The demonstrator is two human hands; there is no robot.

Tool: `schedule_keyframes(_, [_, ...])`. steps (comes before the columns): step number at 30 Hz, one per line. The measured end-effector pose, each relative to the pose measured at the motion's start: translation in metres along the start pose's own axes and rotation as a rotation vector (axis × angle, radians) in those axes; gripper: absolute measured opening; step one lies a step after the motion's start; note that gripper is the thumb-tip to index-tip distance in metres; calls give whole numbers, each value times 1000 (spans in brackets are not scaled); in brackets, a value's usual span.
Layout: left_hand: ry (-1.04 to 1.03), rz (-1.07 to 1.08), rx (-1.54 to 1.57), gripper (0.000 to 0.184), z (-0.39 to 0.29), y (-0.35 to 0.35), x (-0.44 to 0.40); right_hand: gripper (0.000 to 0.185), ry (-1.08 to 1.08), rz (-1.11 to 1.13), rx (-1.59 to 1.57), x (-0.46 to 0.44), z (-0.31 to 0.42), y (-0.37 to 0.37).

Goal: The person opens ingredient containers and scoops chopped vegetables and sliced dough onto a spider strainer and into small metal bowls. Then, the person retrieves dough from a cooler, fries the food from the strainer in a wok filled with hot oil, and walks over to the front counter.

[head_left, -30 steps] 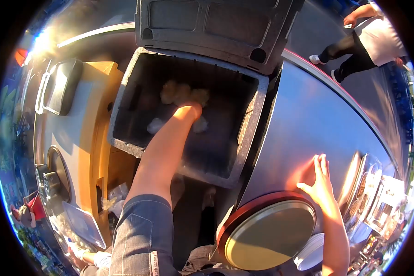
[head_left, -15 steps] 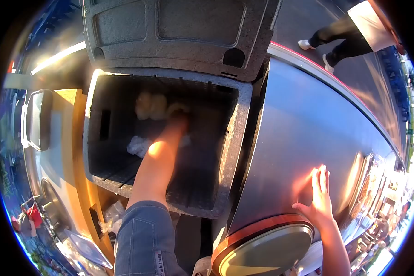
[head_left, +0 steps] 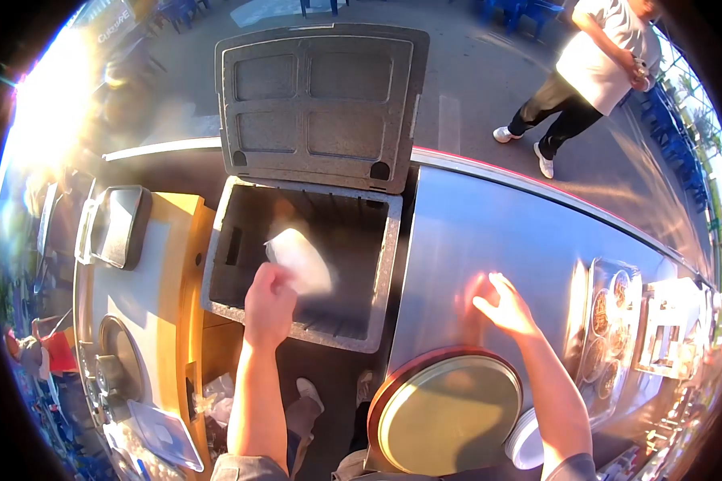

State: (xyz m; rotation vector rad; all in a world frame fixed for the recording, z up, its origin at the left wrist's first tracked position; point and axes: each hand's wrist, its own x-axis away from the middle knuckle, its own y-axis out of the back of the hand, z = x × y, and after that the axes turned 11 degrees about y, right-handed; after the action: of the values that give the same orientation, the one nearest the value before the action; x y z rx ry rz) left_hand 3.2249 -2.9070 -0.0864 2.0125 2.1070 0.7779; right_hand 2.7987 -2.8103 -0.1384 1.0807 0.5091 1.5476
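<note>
My left hand (head_left: 269, 303) is closed around a whitish plastic bag (head_left: 303, 261), smeared by motion, above the opening of a dark foam box (head_left: 383, 276). What the bag contains cannot be made out. The box's lid (head_left: 322, 100) stands raised on the far side. Over to the right, my right hand (head_left: 507, 306) is empty, its thumb and fingers apart, close over the shiny steel counter (head_left: 449, 232). Whether it touches the metal is unclear. Just below it sits a round greenish lid (head_left: 449, 417) with a reddish-brown rim.
A wooden-edged worktop (head_left: 183, 264) bearing a clear-lidded container (head_left: 120, 228) runs along the left. Trays of food (head_left: 610, 329) and a white rack (head_left: 670, 325) line the right. White round plates or lids (head_left: 526, 439) lie near my right forearm. A person (head_left: 602, 72) stands beyond the counter.
My left hand has risen out of the box with the whitish bag. My right hand has shifted slightly left over the counter. The view has tilted up and shows more ground beyond.
</note>
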Motion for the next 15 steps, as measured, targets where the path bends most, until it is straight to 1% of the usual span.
schedule_keyframes(1, [43,26,94,14,-8,16,31,71,86,-202,-100,-18,21,4])
schedule_keyframes(2, [87,15,85,14,-13,30,61,69,102,-256,-264,-39,52,11])
schedule_keyframes(3, [32,38,95,16,-9,40,83,68,225,-365,-499,-78,57,-3])
schedule_keyframes(4, [29,33,136,17,0,46,105,71,227,-335,-640,-106,85,6])
schedule_keyframes(5, [-18,81,133,17,3,53,125,75,214,-368,-709,-139,107,8])
schedule_keyframes(6, [73,122,108,17,1,61,146,78,210,-401,-780,-168,123,8])
schedule_keyframes(7, [71,137,96,18,19,66,163,81,193,-430,-771,-186,140,14])
schedule_keyframes(8, [147,187,100,17,34,77,179,84,182,-462,-764,-203,158,20])
schedule_keyframes(9, [124,234,173,15,42,86,193,89,127,-509,-699,-234,153,15])
schedule_keyframes(10, [175,261,140,9,67,95,208,95,95,-480,-733,-229,171,30])
schedule_keyframes(11, [276,282,194,14,61,104,220,95,54,-460,-821,-240,178,36])
schedule_keyframes(12, [171,220,89,17,57,112,230,95,4,-431,-906,-250,181,39])
schedule_keyframes(14, [163,186,111,23,69,122,240,96,67,-447,-1215,-262,186,31])
schedule_keyframes(15, [212,193,94,22,73,129,244,91,60,-491,-1198,-266,184,25])
